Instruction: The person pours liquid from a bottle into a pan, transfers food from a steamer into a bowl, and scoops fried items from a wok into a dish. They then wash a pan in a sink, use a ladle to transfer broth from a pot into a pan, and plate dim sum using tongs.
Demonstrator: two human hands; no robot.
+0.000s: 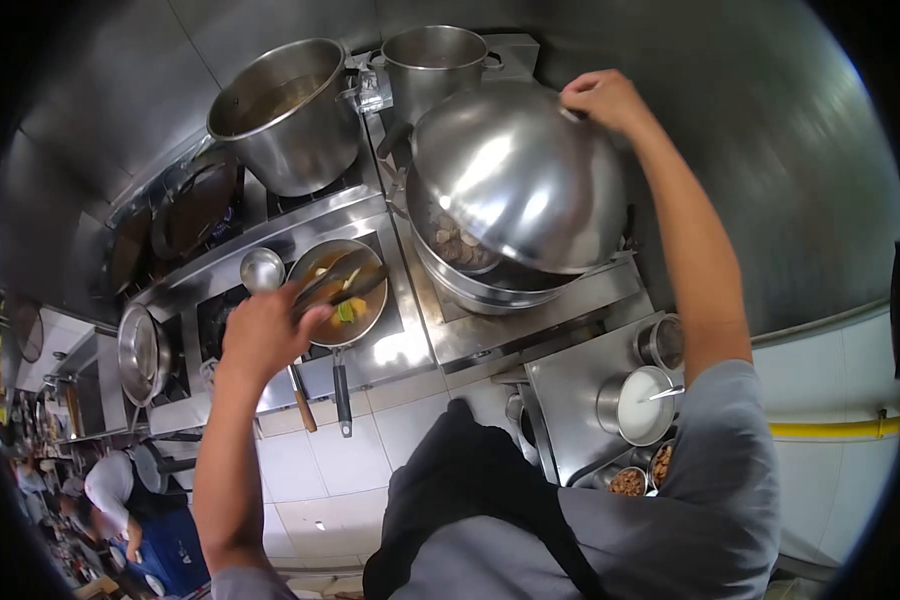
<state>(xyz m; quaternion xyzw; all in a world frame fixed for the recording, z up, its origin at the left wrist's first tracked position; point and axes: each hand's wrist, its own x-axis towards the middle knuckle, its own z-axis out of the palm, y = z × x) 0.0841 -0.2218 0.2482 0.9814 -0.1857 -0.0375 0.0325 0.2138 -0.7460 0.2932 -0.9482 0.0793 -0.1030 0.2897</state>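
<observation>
My right hand point(605, 100) grips the rim of a large domed steel lid point(520, 175), lifted and tilted above a wide pot point(490, 285) with brown pieces of food showing under it. My left hand point(265, 330) holds metal tongs point(340, 285) whose tips reach into a small frying pan point(342, 300) holding broth and yellow and green pieces. A ladle point(263, 270) rests just left of that pan, close to my left hand.
Two tall stockpots point(290, 115) point(435, 60) stand at the back of the steel stove. Woks point(142, 352) sit further left. Small containers of seasoning point(642, 405) line the right shelf. Another person in an apron point(135, 510) works at lower left.
</observation>
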